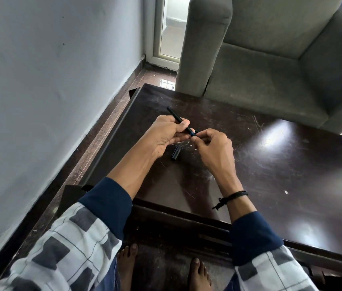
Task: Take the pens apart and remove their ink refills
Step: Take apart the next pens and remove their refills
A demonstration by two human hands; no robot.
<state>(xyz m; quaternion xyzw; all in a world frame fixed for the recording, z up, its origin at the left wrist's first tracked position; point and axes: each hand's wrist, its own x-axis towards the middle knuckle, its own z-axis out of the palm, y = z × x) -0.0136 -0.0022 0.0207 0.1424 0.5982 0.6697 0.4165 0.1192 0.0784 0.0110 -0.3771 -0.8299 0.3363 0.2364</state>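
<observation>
A slim black pen barrel (pixel 174 114) points up and to the left above the dark table (pixel 271 175). My left hand (pixel 166 134) grips its middle, thumb on top. At the barrel's near end a small blue part (pixel 193 133) shows, and my right hand (pixel 212 143) pinches that end with fingertips. A short black pen cap (pixel 175 153) lies on the table just below my hands, touched by neither. No refill is visible outside the barrel.
A grey armchair (pixel 271 59) stands against the table's far edge. A pale wall (pixel 50 80) runs along the left, with a strip of polished floor (pixel 107 127) between it and the table. My bare feet (pixel 161 269) are under the near edge.
</observation>
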